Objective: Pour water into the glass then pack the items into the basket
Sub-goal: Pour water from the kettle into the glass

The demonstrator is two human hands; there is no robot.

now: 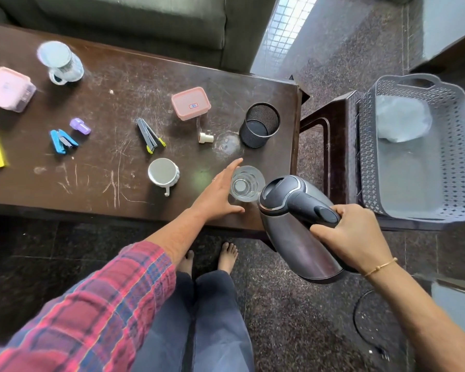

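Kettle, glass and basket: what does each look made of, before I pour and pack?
Kettle: brushed metal body by its dull sheen, with a dark, likely plastic lid and handle, held by the right hand.
Glass: clear, ribbed; glass or clear plastic, cannot tell.
Basket: grey moulded plastic, matte, with perforated lattice walls.

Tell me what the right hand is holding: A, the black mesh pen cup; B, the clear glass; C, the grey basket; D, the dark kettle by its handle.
D: the right hand is closed around the handle of the dark kettle, whose spout end sits beside the clear glass, while the left hand rests open next to that glass.
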